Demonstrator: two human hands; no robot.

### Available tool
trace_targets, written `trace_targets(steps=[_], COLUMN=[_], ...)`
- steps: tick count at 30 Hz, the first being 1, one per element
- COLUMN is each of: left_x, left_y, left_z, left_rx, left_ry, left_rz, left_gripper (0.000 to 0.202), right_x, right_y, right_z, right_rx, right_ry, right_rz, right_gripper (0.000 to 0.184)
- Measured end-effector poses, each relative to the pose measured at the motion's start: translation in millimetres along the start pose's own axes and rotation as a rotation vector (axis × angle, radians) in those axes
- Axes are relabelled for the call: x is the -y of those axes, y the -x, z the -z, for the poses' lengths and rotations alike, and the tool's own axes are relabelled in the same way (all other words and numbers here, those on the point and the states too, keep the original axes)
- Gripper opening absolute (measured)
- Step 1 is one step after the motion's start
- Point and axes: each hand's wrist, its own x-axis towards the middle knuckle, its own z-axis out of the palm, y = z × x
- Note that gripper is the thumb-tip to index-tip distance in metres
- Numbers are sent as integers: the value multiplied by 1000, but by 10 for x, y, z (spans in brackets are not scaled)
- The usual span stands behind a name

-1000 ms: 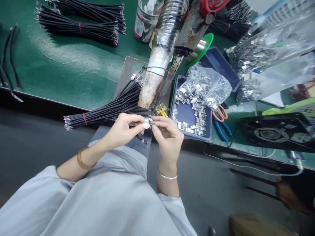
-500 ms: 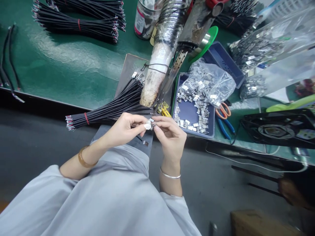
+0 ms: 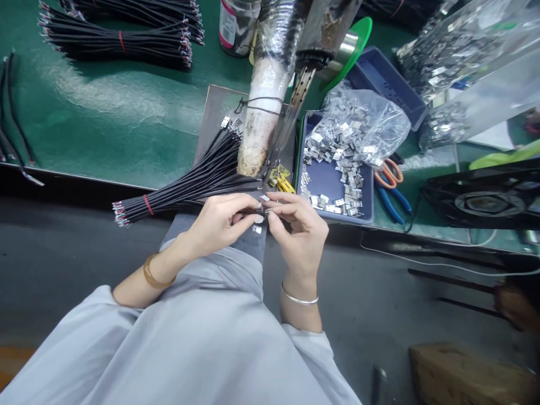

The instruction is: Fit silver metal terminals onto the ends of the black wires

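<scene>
My left hand (image 3: 223, 222) is closed in a pinch, with a thin black cable (image 3: 250, 212) between thumb and fingers. Facing it, my right hand (image 3: 300, 228) pinches a small silver USB connector (image 3: 265, 198) close to the left fingertips. The fingers partly cover both pieces, so I cannot tell whether they are joined. Just below the left thumb, another USB plug (image 3: 257, 229) shows over the grey board (image 3: 211, 112). Behind my hands a bundle of black cables (image 3: 185, 188) lies across the board, tied with a red band.
A blue tray (image 3: 324, 180) of loose USB connectors stands at the right, a plastic bag (image 3: 379, 124) in it. Pliers (image 3: 390, 191) lie beside it. A wrapped duct (image 3: 259, 118) and a metal tool (image 3: 293, 112) hang over the board. A yellow cutter (image 3: 284, 181) lies beneath.
Both hands stay pinched together, with the fingers slightly shifted. The plug under my left hand shows nearer the fingers. The whole view has moved slightly.
</scene>
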Motion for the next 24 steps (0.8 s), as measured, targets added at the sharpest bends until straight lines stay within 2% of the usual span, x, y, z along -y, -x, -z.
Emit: trace_targets(steps=[2, 4, 7, 10, 13, 16, 19, 21, 24], left_x=[20, 25, 4, -19, -31, -52, -74, -82, -84], left_y=[28, 46, 35, -12, -63, -105, -132, -142, -148], left_z=[-30, -46, -26, 21, 51, 49, 26, 9, -8], left_rx=[-73, -112, -65, 4, 5, -14, -19, -25, -44], left_ry=[-54, -40, 128, 408, 577, 597, 590, 600, 599], left_rz=[-105, -101, 128, 364, 460, 501, 508, 495, 479], left_gripper=[14, 17, 19, 20, 20, 19, 16, 14, 13], right_x=[1, 3, -8, -45, -83, -95, -88, -89, -109], right_y=[36, 77, 120, 124, 108, 90, 72, 67, 76], right_z=[-80, -167, -259, -264, -210, -157, -135, -137, -151], right_rx=[-58, -138, -253, -281, -321, -319, -256, -236, -264], right_ry=[-76, -52, 132, 228, 184, 169, 276, 286, 184], right_rz=[-28, 12, 165, 236, 243, 352, 460, 463, 360], right_gripper=[10, 10, 10, 11, 17, 21, 20, 18, 12])
